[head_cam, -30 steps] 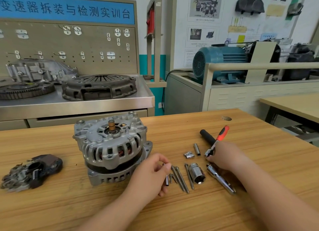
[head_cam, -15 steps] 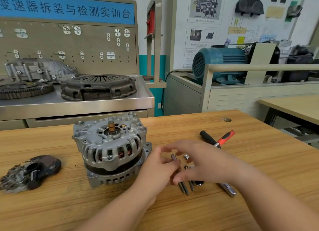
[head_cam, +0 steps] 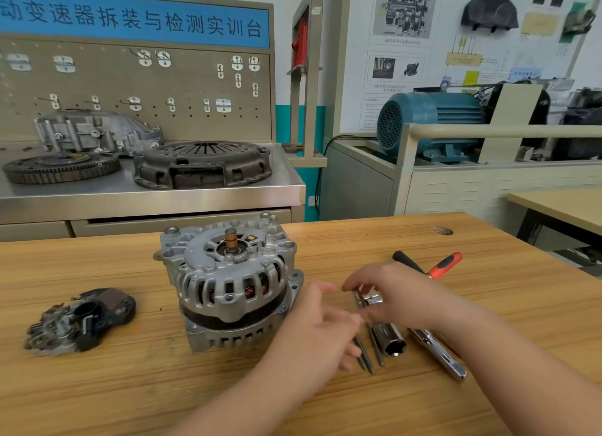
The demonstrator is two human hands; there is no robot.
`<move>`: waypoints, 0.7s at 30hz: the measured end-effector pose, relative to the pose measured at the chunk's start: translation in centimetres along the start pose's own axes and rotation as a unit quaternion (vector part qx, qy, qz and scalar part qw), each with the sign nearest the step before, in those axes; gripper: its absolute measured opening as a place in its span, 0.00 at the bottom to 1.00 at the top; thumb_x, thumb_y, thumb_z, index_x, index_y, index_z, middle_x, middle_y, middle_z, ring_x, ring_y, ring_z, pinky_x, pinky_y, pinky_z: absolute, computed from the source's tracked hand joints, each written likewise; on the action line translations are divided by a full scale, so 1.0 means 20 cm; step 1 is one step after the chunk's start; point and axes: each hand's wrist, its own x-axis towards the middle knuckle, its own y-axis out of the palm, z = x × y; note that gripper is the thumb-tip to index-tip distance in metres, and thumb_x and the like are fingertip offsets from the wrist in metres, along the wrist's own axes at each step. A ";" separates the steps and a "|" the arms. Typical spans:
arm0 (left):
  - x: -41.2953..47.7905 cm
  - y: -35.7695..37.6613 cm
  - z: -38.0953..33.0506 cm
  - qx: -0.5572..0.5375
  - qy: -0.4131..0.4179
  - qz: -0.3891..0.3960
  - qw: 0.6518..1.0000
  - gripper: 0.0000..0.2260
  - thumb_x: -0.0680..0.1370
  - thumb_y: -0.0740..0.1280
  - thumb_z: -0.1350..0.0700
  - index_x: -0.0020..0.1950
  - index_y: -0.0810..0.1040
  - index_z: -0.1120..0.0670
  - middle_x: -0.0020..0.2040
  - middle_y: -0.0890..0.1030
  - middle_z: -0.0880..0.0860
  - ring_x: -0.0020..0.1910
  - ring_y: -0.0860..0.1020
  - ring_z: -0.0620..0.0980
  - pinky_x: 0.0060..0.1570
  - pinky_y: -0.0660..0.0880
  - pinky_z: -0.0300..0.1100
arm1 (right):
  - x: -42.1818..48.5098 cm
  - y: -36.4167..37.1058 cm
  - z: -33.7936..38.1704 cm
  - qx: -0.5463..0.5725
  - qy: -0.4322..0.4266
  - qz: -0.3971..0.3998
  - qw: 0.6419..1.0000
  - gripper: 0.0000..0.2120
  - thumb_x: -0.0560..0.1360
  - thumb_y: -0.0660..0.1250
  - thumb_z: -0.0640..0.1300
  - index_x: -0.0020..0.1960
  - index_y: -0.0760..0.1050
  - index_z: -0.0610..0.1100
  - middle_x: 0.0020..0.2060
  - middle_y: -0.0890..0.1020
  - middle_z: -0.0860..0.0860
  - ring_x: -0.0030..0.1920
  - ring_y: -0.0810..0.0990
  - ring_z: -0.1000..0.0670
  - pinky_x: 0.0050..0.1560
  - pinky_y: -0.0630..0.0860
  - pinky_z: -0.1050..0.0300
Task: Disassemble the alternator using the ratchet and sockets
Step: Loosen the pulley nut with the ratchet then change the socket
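A broad wooden table with pale striped grain carries everything. Near its middle stands the silver cast-aluminium alternator, shaft end up, with a copper-coloured slip ring at the top and copper windings showing through its slotted vents. Well to its left lies a dark, dusty black plastic rectifier and brush assembly, apart from the housing.

To the right of the alternator, both bare hands work close together. The right hand curls down over the small parts, and its grip is narrow, thumb and fingers pinched on a small chrome socket piece held just above the table. The left hand sits just beside the alternator's base with fingers loosely curled (motion blur hides the fingertips), and I cannot tell whether its grip holds anything.

Below the right hand lies a chrome ratchet handle, angled toward the near edge. Beside it rests a large chrome deep socket, open end facing the viewer. A few long thin steel bolts lie side by side between that socket and the left hand. Beyond the right hand, a black-handled tool and an orange-handled tool lie crossed.
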 end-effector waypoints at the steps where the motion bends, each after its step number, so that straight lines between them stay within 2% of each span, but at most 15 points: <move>1: -0.04 -0.03 0.00 0.046 0.037 0.007 0.998 0.14 0.78 0.67 0.52 0.59 0.68 0.38 0.46 0.81 0.41 0.40 0.83 0.41 0.44 0.82 0.43 | 0.02 0.02 -0.01 -0.021 0.003 0.021 1.000 0.24 0.72 0.74 0.52 0.67 0.74 0.52 0.60 0.79 0.56 0.59 0.75 0.55 0.62 0.72 0.58; 3: -0.13 -0.10 -0.01 0.109 0.129 0.006 0.986 0.10 0.76 0.66 0.48 0.52 0.69 0.33 0.49 0.79 0.35 0.43 0.81 0.40 0.48 0.81 0.43 | 0.04 0.06 -0.02 -0.046 0.015 0.057 0.997 0.25 0.72 0.73 0.53 0.68 0.72 0.54 0.62 0.78 0.56 0.61 0.74 0.54 0.63 0.72 0.55; 5: -0.22 -0.19 -0.04 0.147 0.226 -0.019 0.963 0.10 0.71 0.63 0.43 0.51 0.70 0.31 0.50 0.79 0.34 0.46 0.80 0.39 0.46 0.80 0.39 | 0.05 0.09 -0.04 -0.051 0.030 0.081 0.995 0.25 0.72 0.73 0.54 0.68 0.72 0.56 0.62 0.77 0.57 0.61 0.74 0.54 0.63 0.72 0.54; 8: -0.28 -0.35 -0.06 0.170 0.342 -0.135 0.914 0.09 0.72 0.62 0.45 0.51 0.74 0.37 0.48 0.81 0.39 0.46 0.80 0.42 0.41 0.77 0.31 | 0.05 0.09 -0.07 -0.042 0.049 0.108 0.992 0.26 0.72 0.72 0.55 0.68 0.70 0.59 0.65 0.75 0.59 0.64 0.72 0.56 0.66 0.70 0.55; 10: -0.26 -0.49 -0.05 0.150 0.357 -0.233 0.892 0.07 0.73 0.63 0.46 0.49 0.75 0.38 0.48 0.80 0.41 0.46 0.80 0.43 0.41 0.77 0.32 | 0.05 0.06 -0.06 -0.032 0.050 0.099 0.993 0.26 0.73 0.71 0.57 0.69 0.69 0.59 0.66 0.73 0.61 0.66 0.71 0.58 0.68 0.68 0.57; 13: -0.15 -0.71 -0.01 0.098 0.305 -0.341 0.884 0.07 0.75 0.65 0.50 0.48 0.74 0.36 0.48 0.79 0.38 0.47 0.77 0.38 0.43 0.73 0.29 | 0.08 0.03 0.02 0.038 0.045 0.017 0.998 0.22 0.74 0.66 0.61 0.66 0.68 0.62 0.61 0.74 0.66 0.61 0.73 0.63 0.61 0.72 0.64; 15: -0.05 -0.83 0.03 0.041 0.214 -0.370 0.903 0.08 0.79 0.64 0.52 0.48 0.74 0.37 0.48 0.79 0.38 0.50 0.77 0.40 0.43 0.73 0.37 | 0.14 0.03 0.11 0.131 0.059 -0.041 0.989 0.18 0.75 0.63 0.60 0.65 0.68 0.62 0.53 0.76 0.66 0.53 0.76 0.64 0.47 0.75 0.68; 18: 0.09 -0.92 0.08 -0.046 0.070 -0.317 0.945 0.03 0.81 0.61 0.48 0.51 0.74 0.42 0.53 0.80 0.46 0.55 0.78 0.48 0.48 0.74 0.46 | 0.24 0.08 0.24 0.278 0.116 -0.049 0.952 0.18 0.80 0.60 0.57 0.68 0.67 0.55 0.50 0.78 0.59 0.47 0.80 0.59 0.35 0.76 0.68; 19: 0.12 -0.91 0.09 -0.055 0.041 -0.287 0.955 0.06 0.81 0.61 0.46 0.53 0.76 0.45 0.55 0.81 0.49 0.56 0.78 0.50 0.53 0.75 0.49 | 0.27 0.09 0.27 0.320 0.139 -0.042 0.936 0.19 0.80 0.58 0.57 0.69 0.66 0.53 0.50 0.78 0.57 0.46 0.80 0.57 0.35 0.78 0.66; 21: 0.16 -0.88 0.11 -0.068 0.003 -0.244 0.967 0.15 0.80 0.61 0.42 0.59 0.78 0.50 0.57 0.83 0.52 0.57 0.79 0.53 0.61 0.75 0.55 | 0.31 0.11 0.31 0.413 0.180 -0.055 0.891 0.20 0.81 0.57 0.59 0.69 0.67 0.52 0.50 0.77 0.56 0.49 0.79 0.52 0.43 0.81 0.56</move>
